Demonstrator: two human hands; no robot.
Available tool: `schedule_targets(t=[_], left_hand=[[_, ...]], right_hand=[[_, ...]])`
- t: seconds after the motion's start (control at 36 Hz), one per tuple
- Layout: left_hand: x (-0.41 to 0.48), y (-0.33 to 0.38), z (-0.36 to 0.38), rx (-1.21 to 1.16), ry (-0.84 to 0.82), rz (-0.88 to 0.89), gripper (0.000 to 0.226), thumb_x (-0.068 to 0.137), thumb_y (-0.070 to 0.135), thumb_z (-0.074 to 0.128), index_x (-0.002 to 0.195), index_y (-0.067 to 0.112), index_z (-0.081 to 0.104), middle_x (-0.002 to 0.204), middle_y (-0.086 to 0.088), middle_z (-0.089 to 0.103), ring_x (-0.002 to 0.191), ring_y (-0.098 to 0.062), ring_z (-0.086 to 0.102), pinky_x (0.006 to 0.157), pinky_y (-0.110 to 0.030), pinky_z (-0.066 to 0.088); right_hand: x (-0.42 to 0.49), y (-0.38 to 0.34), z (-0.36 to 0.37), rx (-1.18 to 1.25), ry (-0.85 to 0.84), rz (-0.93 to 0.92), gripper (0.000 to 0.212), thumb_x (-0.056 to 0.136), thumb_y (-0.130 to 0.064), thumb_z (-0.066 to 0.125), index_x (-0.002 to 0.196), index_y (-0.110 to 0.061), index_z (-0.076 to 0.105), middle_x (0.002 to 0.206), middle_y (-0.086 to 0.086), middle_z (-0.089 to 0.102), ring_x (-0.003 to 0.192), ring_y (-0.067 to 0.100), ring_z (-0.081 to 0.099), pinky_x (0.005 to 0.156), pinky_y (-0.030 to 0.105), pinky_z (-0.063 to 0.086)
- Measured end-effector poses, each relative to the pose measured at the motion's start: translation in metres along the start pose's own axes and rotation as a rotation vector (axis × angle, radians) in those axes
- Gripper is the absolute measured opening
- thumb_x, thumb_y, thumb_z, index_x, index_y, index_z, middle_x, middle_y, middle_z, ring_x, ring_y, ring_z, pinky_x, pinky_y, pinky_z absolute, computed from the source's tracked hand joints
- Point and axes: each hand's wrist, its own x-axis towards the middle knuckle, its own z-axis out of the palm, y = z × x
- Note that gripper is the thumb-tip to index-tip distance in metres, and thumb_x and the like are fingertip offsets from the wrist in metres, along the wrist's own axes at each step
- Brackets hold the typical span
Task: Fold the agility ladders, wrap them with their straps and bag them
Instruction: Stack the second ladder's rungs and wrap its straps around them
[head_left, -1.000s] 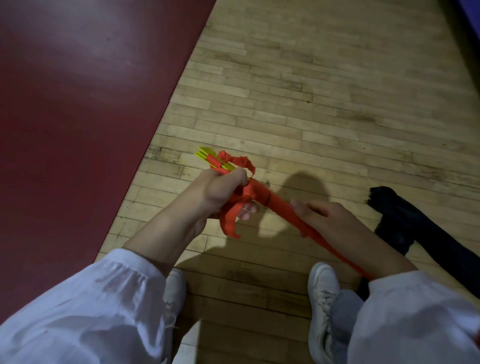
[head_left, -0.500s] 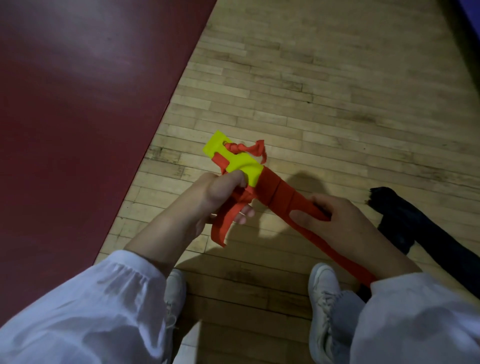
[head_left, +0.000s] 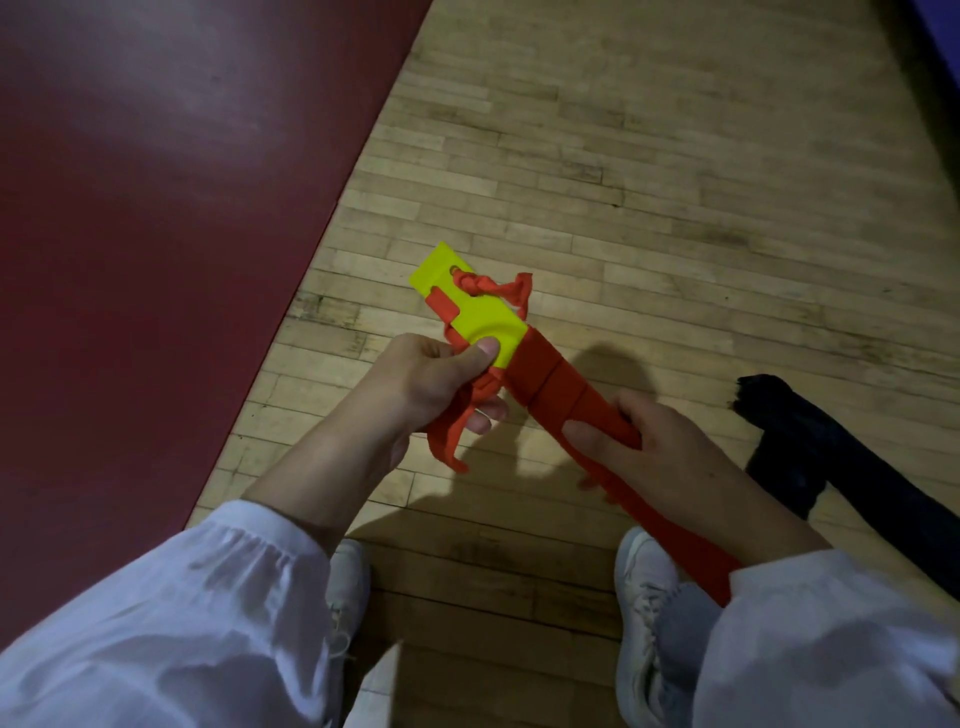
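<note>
Yellow-ended ladder — in both hands

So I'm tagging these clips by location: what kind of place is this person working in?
Probably a gym or sports hall: a pale wooden strip floor, a dark red floor zone beside it, and a yellow agility ladder with its red strap wound around it.

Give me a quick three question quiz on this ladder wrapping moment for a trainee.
1. True or false: the ladder bundle rests on the floor.
2. The right hand has its grip on: A a shoe, B the orange strap, C nothing.
3. Fill in: the left hand presses its thumb on the bundle's ___ end.
Key: 1 false; 2 B; 3 yellow.
</note>
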Motion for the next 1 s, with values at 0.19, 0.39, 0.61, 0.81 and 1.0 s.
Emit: schedule_targets(t=[0.19,0.39,0.61,0.81,1.0], left_hand=[[-0.002,0.005,0.0,0.003,0.034,-0.056,0.043,0.093,0.036,0.056,0.094,-0.005,0.068,0.067,-0.015,0.069,0.041,-0.013,0.056,0.042,-0.013,0.044],[-0.004,0.009,0.006,0.004,0.046,-0.097,0.051,0.085,0.047,0.062,0.094,-0.003,0.069,0.065,-0.016,0.065,0.038,-0.015,0.054,0.039,-0.015,0.044],[-0.002,0.006,0.004,-0.003,0.064,-0.095,0.043,0.087,0.043,0.061,0.085,0.002,0.069,0.061,-0.013,0.067,0.04,-0.016,0.054,0.041,-0.015,0.045],[-0.003,0.007,-0.001,0.053,0.027,-0.082,0.048,0.087,0.048,0.057,0.091,0.003,0.071,0.071,-0.013,0.072,0.047,-0.014,0.059,0.045,-0.014,0.047],[-0.004,0.005,-0.006,0.102,-0.025,-0.087,0.055,0.084,0.057,0.056,0.098,0.006,0.069,0.075,-0.009,0.073,0.055,-0.013,0.062,0.056,-0.019,0.05]], right_hand=[[-0.002,0.001,0.0,0.07,-0.041,-0.089,0.008,0.091,-0.034,0.058,0.099,-0.032,0.059,0.067,-0.003,0.067,0.055,0.012,0.064,0.057,0.024,0.053],[0.003,0.007,-0.003,0.003,-0.058,-0.117,0.008,0.09,-0.031,0.062,0.097,-0.033,0.066,0.07,-0.001,0.065,0.065,0.017,0.066,0.066,0.035,0.056],[0.0,0.001,-0.001,-0.053,-0.042,-0.091,0.033,0.075,-0.067,0.047,0.083,-0.039,0.062,0.073,-0.004,0.069,0.064,0.01,0.067,0.065,0.028,0.053],[-0.002,-0.002,-0.005,0.005,-0.07,0.018,0.065,0.078,-0.07,0.029,0.083,-0.02,0.07,0.075,-0.003,0.074,0.065,0.012,0.07,0.074,0.033,0.056],[-0.004,-0.009,-0.006,0.092,-0.052,0.043,0.058,0.071,-0.068,0.039,0.082,-0.019,0.067,0.073,0.003,0.068,0.056,0.007,0.061,0.06,0.022,0.05]])
